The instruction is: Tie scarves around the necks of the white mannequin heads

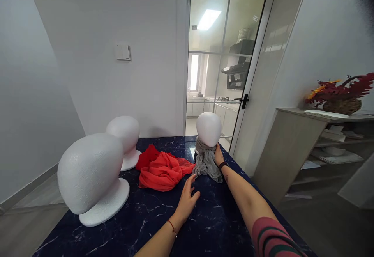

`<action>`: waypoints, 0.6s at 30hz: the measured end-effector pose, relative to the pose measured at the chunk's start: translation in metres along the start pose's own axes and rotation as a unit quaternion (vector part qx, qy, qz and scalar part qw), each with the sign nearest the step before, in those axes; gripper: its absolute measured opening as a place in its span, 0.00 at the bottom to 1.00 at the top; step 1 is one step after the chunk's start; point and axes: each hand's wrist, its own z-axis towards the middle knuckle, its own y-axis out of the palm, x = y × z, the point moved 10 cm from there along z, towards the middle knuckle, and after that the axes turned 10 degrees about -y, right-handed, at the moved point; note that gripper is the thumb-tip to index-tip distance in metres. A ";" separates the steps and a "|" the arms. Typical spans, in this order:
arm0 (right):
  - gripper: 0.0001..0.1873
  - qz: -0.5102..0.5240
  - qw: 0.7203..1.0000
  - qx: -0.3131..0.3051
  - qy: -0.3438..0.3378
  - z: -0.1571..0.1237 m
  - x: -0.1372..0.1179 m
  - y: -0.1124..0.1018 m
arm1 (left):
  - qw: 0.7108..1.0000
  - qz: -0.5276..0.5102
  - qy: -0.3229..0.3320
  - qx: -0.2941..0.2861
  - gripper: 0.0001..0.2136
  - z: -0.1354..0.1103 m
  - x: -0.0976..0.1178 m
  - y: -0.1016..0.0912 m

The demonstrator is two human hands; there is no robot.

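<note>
A white foam mannequin head [209, 128] stands upright at the far right of the table, with a grey scarf [207, 161] wrapped around its neck and its ends hanging onto the tabletop. At the right side of that scarf is my right hand [218, 155], touching the neck area; its fingers are mostly hidden behind the scarf. My left hand [187, 196] hovers over the table just short of the scarf, fingers apart and holding nothing. Left of the grey scarf lies a crumpled red scarf [166, 171], one end reaching toward the grey one.
Two more white foam heads, a near one [90, 171] and a farther one [124, 134], stand on the left of the dark blue marbled table [146, 225]. Behind is a glass door [217, 66]. A shelf unit [300, 147] with a flower basket [343, 103] stands at right.
</note>
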 end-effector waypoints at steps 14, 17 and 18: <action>0.48 -0.024 0.992 0.095 0.085 -0.057 -0.044 -0.005 | 0.999 -0.024 0.001 0.025 0.25 0.001 -0.003 -0.005; 0.57 -0.034 0.986 0.113 0.121 -0.056 -0.058 0.014 | 0.999 -0.023 0.005 0.031 0.25 0.000 -0.004 -0.007; 0.58 -0.038 0.984 0.114 0.134 -0.053 -0.059 0.019 | 0.999 -0.025 0.002 0.034 0.24 0.000 -0.006 -0.008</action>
